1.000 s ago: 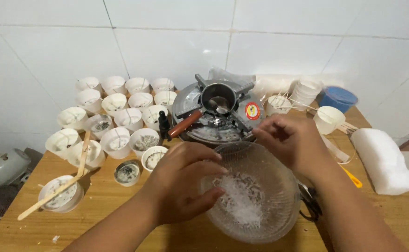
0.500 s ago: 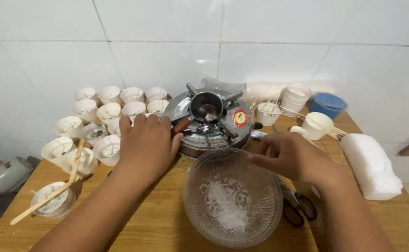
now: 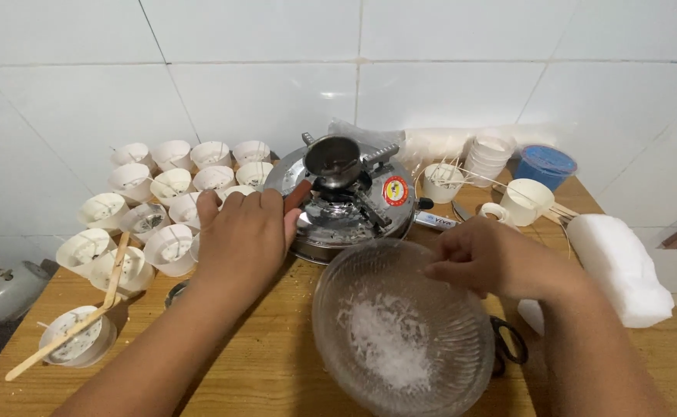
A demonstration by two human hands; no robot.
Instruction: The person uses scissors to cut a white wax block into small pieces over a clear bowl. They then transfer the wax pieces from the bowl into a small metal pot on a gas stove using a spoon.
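Small steel melting pot with red handle (image 3: 331, 158) on the round gas stove (image 3: 346, 202): left hand (image 3: 242, 235) moved off the ribbed glass bowl (image 3: 400, 328) to the handle, fingers curled over it. Right hand (image 3: 489, 259), loosely closed, holds nothing visible, now at the bowl's far rim, mid-table.

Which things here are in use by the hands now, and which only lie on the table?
In use:
- left hand on the red handle of the small metal pot on the stove
- right hand at the glass bowl of white flakes

Lying about:
- white cups
- scissors
- blue tub
- wooden stick
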